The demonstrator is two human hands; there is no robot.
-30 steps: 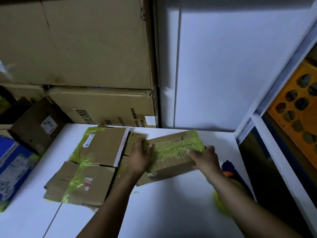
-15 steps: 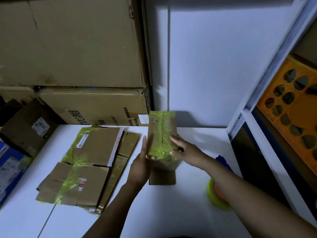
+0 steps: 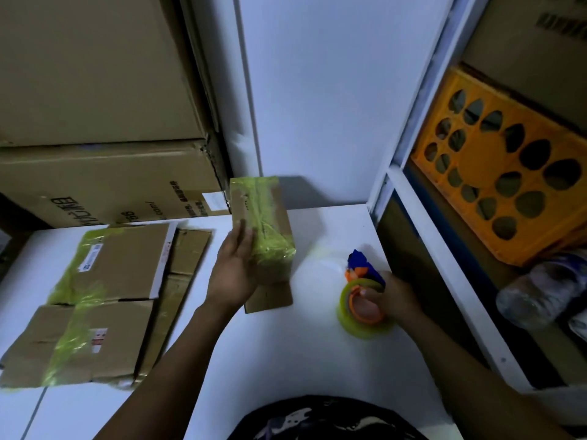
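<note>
Two hands: both are seen over a white table (image 3: pixel 286 360).
Box (image 3: pixel 266 223): stood on end near the table's back edge, wrapped in yellow-green tape.
Left hand (image 3: pixel 233 271): held flat, fingers straight, pressed against the box's left side.
Right hand (image 3: pixel 390 300): curled around a roll of tape (image 3: pixel 362 325), right of the box.
Cardboard (image 3: pixel 104 300): laid flat at the left.

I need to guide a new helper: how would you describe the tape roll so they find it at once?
Start at the white table, near its right edge beside the orange crate. There the right hand grips the tape roll. Unlike the brown cardboard nearby, it is round, yellowish, with an orange core.
</note>
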